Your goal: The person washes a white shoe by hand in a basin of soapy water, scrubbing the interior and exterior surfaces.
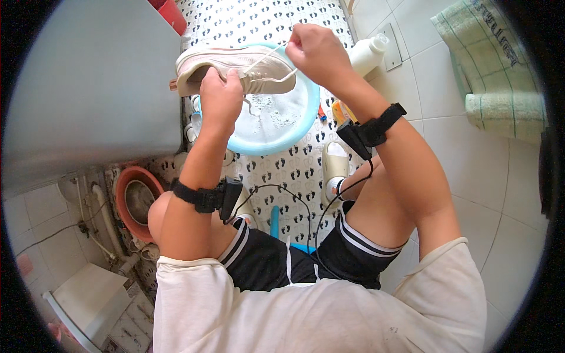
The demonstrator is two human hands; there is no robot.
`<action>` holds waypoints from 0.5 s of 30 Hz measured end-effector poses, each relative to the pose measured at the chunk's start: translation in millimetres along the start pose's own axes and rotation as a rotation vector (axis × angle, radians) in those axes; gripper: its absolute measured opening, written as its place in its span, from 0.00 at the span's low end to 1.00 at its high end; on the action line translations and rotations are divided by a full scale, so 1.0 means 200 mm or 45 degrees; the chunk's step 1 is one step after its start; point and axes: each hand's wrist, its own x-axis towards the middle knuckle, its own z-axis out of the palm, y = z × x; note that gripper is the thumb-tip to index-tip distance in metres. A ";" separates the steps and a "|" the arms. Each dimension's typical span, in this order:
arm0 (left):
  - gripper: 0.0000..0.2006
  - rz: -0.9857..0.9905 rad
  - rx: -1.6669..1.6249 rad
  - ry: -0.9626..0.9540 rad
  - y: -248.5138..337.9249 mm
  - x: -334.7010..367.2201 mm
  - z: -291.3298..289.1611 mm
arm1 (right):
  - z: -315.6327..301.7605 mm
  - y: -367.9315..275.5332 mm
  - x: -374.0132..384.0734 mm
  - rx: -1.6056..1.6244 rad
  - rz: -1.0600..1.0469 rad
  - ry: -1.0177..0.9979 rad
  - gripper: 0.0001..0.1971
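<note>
While the left hand (220, 97) is closed on the shoe (220, 57) by its collar, the right hand (315, 54) is pinched shut on a lace (266, 57). Shoe's up over the far half of the basin (268, 148), heel past its left rim. Lace-pulling step, I reckon; another tug needs a steady shoe. Bottle (366, 56) by the basin's far-right edge could crowd that right forearm tbh.

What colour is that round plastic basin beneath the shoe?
The round plastic basin is light blue, clearest in the head view.
</note>
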 end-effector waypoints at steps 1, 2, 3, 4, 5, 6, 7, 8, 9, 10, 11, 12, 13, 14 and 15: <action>0.12 0.003 -0.023 0.003 -0.01 0.00 -0.01 | 0.02 -0.02 -0.01 -0.003 -0.067 -0.051 0.09; 0.12 0.006 -0.046 0.005 -0.01 0.01 -0.01 | 0.03 -0.03 -0.01 -0.006 -0.133 -0.101 0.09; 0.12 0.004 -0.045 0.005 -0.02 0.01 -0.01 | 0.05 -0.04 -0.02 -0.005 -0.132 -0.102 0.09; 0.12 -0.024 -0.126 0.005 -0.01 0.01 -0.02 | 0.06 -0.07 -0.03 0.022 -0.257 -0.043 0.10; 0.12 -0.052 -0.207 0.005 -0.01 0.01 -0.02 | 0.06 -0.10 -0.04 0.049 -0.382 0.017 0.10; 0.12 -0.053 -0.207 0.010 -0.01 0.01 -0.01 | 0.07 -0.12 -0.05 0.088 -0.362 -0.034 0.10; 0.12 -0.056 -0.208 0.001 -0.02 0.01 0.00 | 0.07 -0.15 -0.07 0.088 -0.366 -0.036 0.10; 0.12 -0.059 -0.209 -0.009 -0.02 0.01 0.01 | 0.07 -0.17 -0.08 0.076 -0.450 -0.029 0.10; 0.12 -0.059 -0.210 -0.005 -0.02 0.01 0.01 | 0.08 -0.19 -0.09 0.064 -0.534 -0.021 0.10; 0.12 -0.054 -0.179 -0.019 -0.02 0.00 0.01 | 0.09 -0.19 -0.10 0.076 -0.558 -0.053 0.07; 0.12 -0.049 -0.148 -0.033 -0.02 0.00 0.02 | 0.11 -0.20 -0.10 0.076 -0.556 -0.054 0.07; 0.12 -0.051 -0.147 -0.034 -0.02 0.00 0.02 | 0.12 -0.20 -0.11 0.034 -0.515 -0.090 0.06; 0.12 -0.056 -0.145 -0.039 -0.01 -0.02 0.03 | 0.14 -0.21 -0.11 -0.007 -0.475 -0.126 0.05; 0.12 -0.062 -0.142 -0.044 -0.01 -0.02 0.02 | 0.14 -0.20 -0.11 -0.004 -0.474 -0.127 0.05; 0.12 -0.064 -0.139 -0.043 -0.03 -0.01 0.03 | 0.14 -0.19 -0.11 0.000 -0.451 -0.158 0.04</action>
